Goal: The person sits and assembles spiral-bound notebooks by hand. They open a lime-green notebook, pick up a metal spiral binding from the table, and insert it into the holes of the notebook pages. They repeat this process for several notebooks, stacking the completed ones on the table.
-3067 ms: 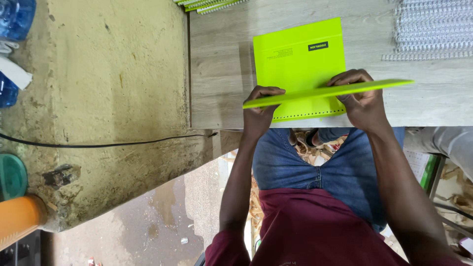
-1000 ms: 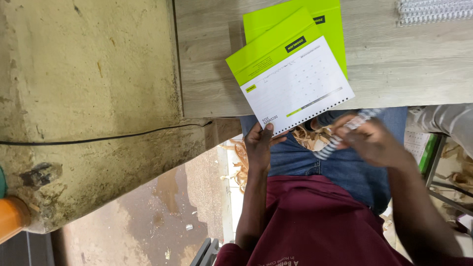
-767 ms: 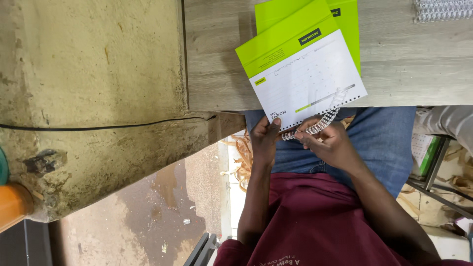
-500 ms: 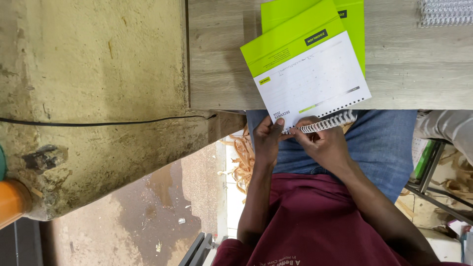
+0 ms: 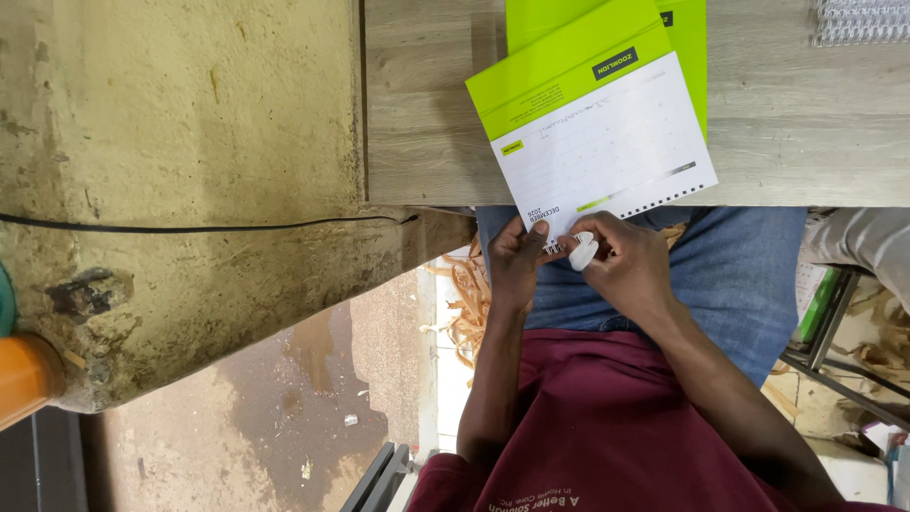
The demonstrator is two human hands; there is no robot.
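The right hand [image 5: 630,270] pinched a white spiral coil [image 5: 582,251] at the calendar [image 5: 607,142] corner, at 6 o'clock on the page, probably feeding the punched holes. The left hand [image 5: 515,265] gripped that corner steady, the calendar overhanging the wooden table [image 5: 427,114].

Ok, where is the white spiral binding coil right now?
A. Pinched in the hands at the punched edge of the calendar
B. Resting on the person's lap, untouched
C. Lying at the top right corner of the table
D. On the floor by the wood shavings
A: the right hand pinches the white coil at the corner of the calendar, which the left hand steadies at its punched edge.
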